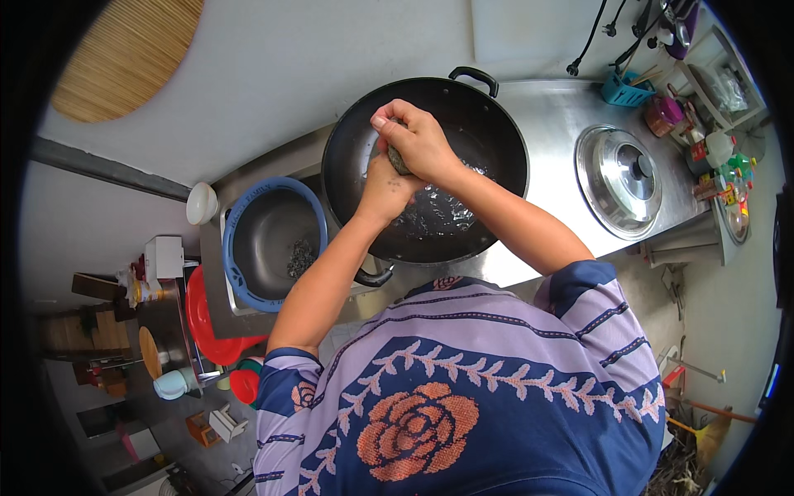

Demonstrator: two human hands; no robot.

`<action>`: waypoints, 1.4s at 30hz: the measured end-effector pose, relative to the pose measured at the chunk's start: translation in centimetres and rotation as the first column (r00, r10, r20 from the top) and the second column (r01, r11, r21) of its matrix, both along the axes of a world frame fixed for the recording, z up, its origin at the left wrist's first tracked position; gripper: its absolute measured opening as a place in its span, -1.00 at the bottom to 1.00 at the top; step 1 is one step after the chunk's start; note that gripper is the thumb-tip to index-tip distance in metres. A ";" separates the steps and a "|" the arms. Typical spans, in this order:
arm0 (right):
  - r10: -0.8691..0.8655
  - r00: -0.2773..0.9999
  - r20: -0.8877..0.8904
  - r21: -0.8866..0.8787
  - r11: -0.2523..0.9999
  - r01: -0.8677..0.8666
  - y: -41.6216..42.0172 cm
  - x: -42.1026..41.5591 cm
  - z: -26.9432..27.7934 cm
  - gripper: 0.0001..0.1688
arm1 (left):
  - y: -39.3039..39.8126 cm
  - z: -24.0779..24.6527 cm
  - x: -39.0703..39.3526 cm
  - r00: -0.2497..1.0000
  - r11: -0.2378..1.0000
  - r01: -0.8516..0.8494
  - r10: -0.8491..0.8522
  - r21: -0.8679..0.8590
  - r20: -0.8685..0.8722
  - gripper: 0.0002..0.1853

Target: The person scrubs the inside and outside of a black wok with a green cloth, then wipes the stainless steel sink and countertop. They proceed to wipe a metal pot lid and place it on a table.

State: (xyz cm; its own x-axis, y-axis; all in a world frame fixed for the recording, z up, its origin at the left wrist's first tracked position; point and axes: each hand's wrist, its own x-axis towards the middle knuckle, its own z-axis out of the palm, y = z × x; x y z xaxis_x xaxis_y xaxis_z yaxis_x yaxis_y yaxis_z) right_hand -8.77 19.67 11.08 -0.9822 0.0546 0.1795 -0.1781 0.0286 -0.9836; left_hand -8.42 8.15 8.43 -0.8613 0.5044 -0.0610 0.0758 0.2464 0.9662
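Observation:
Over a large black two-handled wok (502, 142), my left hand (386, 192) and my right hand (422, 139) are clasped around a dark grey-green wad (397, 158), its material unclear. Only part of the wad shows between thumbs and palms. Shiny wet liquid or film lies in the wok's bottom below the hands. Left of the wok, a blue-rimmed basin (278, 305) sits over the sink, and a dark, crumbly or mesh-like clump (301, 259) rests inside it, beside my left forearm.
A domed steel lid with glass (620, 180) lies on the steel counter (549, 124) at right. Behind it are a blue basket (626, 92), jars and bottles. A white bowl (202, 203) stands at the counter's left corner, and a red basin (205, 316) is below it.

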 end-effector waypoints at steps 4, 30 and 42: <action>0.408 0.911 0.050 -0.234 0.892 -0.387 1.6 0.2 1.3 -0.48 | -1.8 2.3 1.5 0.830 0.905 -0.010 -0.229 0.425 0.508 -0.81; 0.496 0.867 -0.048 -0.345 0.806 -0.480 2.1 3.0 5.4 -0.87 | -0.7 5.2 4.3 0.610 0.829 0.074 -0.477 0.554 0.633 -0.82; 0.260 0.965 0.044 -0.123 0.960 -0.253 0.6 0.6 1.0 -0.88 | 0.3 1.1 2.4 0.793 0.948 -0.109 -0.098 0.299 0.601 -0.86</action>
